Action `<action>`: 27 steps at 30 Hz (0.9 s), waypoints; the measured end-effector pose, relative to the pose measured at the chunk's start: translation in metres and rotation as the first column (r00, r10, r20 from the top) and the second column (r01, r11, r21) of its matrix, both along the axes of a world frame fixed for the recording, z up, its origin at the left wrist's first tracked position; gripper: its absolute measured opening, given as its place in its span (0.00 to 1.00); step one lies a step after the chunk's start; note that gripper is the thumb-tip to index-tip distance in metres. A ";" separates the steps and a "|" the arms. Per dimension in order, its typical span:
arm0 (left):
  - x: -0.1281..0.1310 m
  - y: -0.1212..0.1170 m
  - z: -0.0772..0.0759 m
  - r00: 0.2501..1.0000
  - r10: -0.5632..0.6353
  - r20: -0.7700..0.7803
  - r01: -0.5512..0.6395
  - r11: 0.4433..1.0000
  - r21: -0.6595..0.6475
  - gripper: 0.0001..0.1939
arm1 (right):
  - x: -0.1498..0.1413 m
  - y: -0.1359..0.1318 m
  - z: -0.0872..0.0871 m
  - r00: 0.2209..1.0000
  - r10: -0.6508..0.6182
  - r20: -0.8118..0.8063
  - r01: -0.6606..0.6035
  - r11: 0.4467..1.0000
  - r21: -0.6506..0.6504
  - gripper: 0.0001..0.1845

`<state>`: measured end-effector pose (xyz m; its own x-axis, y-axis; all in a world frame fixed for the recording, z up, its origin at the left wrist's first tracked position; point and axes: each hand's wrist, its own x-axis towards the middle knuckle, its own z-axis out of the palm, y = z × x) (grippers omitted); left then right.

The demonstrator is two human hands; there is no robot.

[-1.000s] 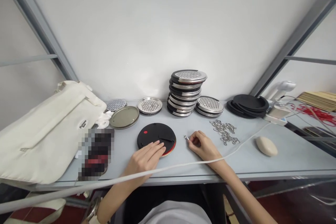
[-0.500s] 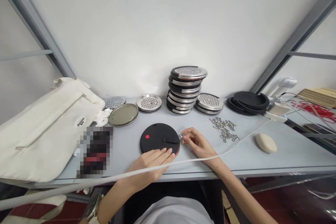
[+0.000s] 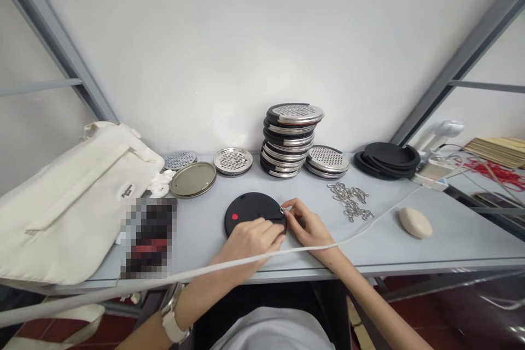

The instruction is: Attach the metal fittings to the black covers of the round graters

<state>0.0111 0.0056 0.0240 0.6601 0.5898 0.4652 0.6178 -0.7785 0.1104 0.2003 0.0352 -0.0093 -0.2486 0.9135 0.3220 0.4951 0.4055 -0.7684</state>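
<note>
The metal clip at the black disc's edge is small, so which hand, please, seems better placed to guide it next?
Probably the right hand: it holds the metal clip at the edge of the black disc, while the left hand lies across the disc.

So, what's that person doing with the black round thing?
The left hand is on the black disc, the one with the red dot, its fingers near the right side. The right hand pinches a small metal clip at the disc's right edge. More metal clips lie loose to the right, and a tall stack of round graters stands behind.
</note>
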 end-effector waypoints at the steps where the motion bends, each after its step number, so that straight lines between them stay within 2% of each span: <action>1: 0.001 0.005 0.004 0.999 0.019 0.027 -0.017 0.998 -0.062 0.09 | 0.000 0.000 0.001 1.000 0.005 0.005 -0.005 1.000 0.001 0.12; 4: 0.002 0.021 0.009 0.998 0.057 0.028 -0.053 0.991 -0.122 0.08 | 0.000 -0.001 0.003 1.000 0.018 0.019 -0.018 1.000 0.003 0.12; 8: 0.004 0.032 0.001 0.995 0.085 0.060 -0.074 0.982 -0.174 0.05 | 0.000 0.000 0.004 0.999 0.028 0.037 -0.028 1.000 -0.005 0.12; 13: 0.006 0.033 -0.005 0.988 0.091 0.128 -0.061 0.974 -0.220 0.04 | 0.002 -0.001 0.004 0.997 0.053 0.050 -0.051 0.998 -0.033 0.11; 18: 0.005 0.032 -0.005 0.988 0.065 0.138 -0.036 0.979 -0.201 0.06 | 0.006 -0.001 0.012 0.987 0.130 0.091 -0.125 0.991 -0.056 0.11; 23: 0.005 0.032 -0.006 0.990 0.075 0.121 -0.048 0.976 -0.211 0.06 | 0.006 0.000 0.021 0.977 0.154 0.147 -0.144 0.987 -0.073 0.10; 27: 0.005 0.032 -0.006 0.990 0.079 0.115 -0.054 0.976 -0.211 0.05 | 0.008 0.002 0.021 0.972 0.126 0.200 -0.122 0.992 -0.035 0.10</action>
